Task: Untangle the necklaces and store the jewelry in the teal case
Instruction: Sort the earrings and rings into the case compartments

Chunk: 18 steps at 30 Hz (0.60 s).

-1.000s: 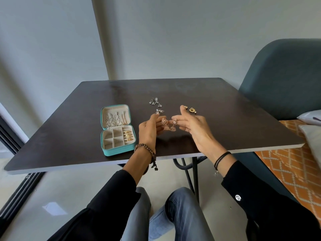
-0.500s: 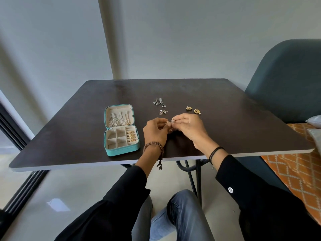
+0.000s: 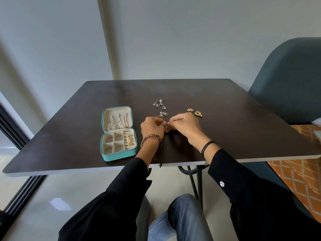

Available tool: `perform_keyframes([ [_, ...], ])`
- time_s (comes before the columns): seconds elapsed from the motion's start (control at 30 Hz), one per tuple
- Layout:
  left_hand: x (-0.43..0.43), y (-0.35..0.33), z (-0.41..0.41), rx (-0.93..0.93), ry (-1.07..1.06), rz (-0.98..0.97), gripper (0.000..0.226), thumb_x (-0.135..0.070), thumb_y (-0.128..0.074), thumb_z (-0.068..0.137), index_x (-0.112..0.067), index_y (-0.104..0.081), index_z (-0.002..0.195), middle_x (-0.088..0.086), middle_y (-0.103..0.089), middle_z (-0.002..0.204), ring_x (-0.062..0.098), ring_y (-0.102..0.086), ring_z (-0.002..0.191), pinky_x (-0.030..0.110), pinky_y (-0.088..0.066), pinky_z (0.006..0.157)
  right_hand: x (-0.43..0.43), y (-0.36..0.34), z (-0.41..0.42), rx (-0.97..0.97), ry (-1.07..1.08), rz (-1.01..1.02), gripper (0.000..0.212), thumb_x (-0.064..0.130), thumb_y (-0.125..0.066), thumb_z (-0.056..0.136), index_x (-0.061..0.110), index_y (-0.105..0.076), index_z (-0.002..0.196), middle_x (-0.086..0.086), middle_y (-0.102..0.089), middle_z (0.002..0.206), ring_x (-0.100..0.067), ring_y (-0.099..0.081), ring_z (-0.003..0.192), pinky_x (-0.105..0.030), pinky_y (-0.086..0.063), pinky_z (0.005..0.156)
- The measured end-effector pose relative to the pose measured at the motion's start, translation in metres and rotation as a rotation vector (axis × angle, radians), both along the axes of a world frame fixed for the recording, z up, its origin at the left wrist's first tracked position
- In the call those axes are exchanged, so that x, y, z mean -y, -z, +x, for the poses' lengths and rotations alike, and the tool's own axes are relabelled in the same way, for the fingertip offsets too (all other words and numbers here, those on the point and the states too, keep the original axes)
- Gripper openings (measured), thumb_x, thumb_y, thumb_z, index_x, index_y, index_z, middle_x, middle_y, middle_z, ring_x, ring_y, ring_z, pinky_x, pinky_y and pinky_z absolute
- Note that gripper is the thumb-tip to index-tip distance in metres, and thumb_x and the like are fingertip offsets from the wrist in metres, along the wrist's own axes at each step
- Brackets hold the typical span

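**Head view.** The left hand [image 3: 151,127] and the right hand [image 3: 185,124] met over the dark table [image 3: 234,122]. Their fingers curled inward and pinched the rose-gold dome earrings [image 3: 168,129] between the tips — only a sliver of the pair showed below the knuckles. A second before, the right hand's fingers had been spread and the earrings had hung in plain sight between the two hands. Half a second before, both hands had already closed on them, and the grip was unchanged since. The triangular earrings [image 3: 163,114] lay just beyond the fingertips, and the silver drop earrings [image 3: 159,103] lay farther out past them. The gold stud earrings [image 3: 194,111] lay just beyond the right hand's knuckles. All three sets had kept their places. The teal case [image 3: 119,155] stood open to the outer side of the left hand's knuckles, near but apart from it — silver chains [image 3: 113,121] in its opened lid, gold pieces [image 3: 129,140] in the column of the base nearest the fingers, unmoved. A beaded bracelet [image 3: 150,137] circled the left wrist, a black cord band [image 3: 207,147] the right.
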State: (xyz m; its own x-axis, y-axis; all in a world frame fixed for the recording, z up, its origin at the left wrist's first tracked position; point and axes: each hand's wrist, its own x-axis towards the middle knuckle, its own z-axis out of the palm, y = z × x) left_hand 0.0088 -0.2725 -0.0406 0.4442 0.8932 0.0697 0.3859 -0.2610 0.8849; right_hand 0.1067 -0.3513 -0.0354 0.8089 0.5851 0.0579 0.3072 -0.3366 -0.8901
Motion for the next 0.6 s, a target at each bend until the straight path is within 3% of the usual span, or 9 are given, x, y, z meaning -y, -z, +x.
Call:
perform_keyframes([
  [0.07, 0.001, 0.001, 0.000, 0.001, -0.006, 0.005, 0.012, -0.016, -0.068, 0.092, -0.012, -0.076, 0.099, 0.006, -0.075, 0.100, 0.019, -0.068, 0.096, 0.035, -0.055, 0.093, 0.000, 0.002, -0.001, 0.031, 0.008, -0.017, 0.012, 0.020, -0.080, 0.085, 0.018, -0.082, 0.096, 0.003, -0.075, 0.094, -0.010, -0.066, 0.089, -0.020, -0.049, 0.074],
  [0.2, 0.005, 0.001, -0.001, -0.010, -0.023, 0.049, 0.016, -0.013, -0.058, 0.098, -0.009, -0.073, 0.103, 0.007, -0.071, 0.108, 0.018, -0.064, 0.100, 0.023, -0.043, 0.083, 0.003, 0.005, 0.002, 0.059, 0.019, -0.022, 0.015, 0.030, -0.074, 0.091, 0.018, -0.082, 0.097, 0.002, -0.077, 0.098, -0.015, -0.069, 0.095, -0.026, -0.053, 0.079],
  [0.37, 0.008, 0.001, 0.000, 0.034, -0.047, 0.154, 0.013, -0.017, -0.059, 0.097, -0.012, -0.070, 0.103, 0.008, -0.066, 0.111, 0.018, -0.063, 0.097, 0.031, -0.051, 0.092, 0.016, 0.008, 0.013, 0.021, 0.053, 0.015, 0.011, 0.031, -0.073, 0.091, 0.023, -0.080, 0.093, 0.003, -0.078, 0.095, -0.018, -0.072, 0.097, -0.038, -0.059, 0.092],
  [0.5, 0.025, -0.008, 0.010, 0.099, 0.023, 0.193, 0.011, -0.017, -0.058, 0.097, -0.017, -0.070, 0.098, 0.003, -0.068, 0.103, 0.014, -0.065, 0.091, 0.025, -0.051, 0.084, 0.036, 0.010, 0.030, 0.016, 0.123, 0.040, 0.009, 0.025, -0.077, 0.088, 0.021, -0.079, 0.097, 0.004, -0.077, 0.093, -0.016, -0.073, 0.092, -0.032, -0.059, 0.088],
  [0.6, 0.048, -0.012, 0.021, 0.133, 0.126, 0.136, 0.014, -0.015, -0.059, 0.096, -0.014, -0.071, 0.102, -0.002, -0.069, 0.096, 0.012, -0.065, 0.088, 0.013, -0.049, 0.078, 0.049, 0.011, 0.042, 0.043, 0.213, 0.042, 0.021, 0.022, -0.079, 0.087, 0.017, -0.074, 0.107, 0.003, -0.074, 0.102, -0.011, -0.067, 0.092, -0.021, -0.048, 0.078],
])
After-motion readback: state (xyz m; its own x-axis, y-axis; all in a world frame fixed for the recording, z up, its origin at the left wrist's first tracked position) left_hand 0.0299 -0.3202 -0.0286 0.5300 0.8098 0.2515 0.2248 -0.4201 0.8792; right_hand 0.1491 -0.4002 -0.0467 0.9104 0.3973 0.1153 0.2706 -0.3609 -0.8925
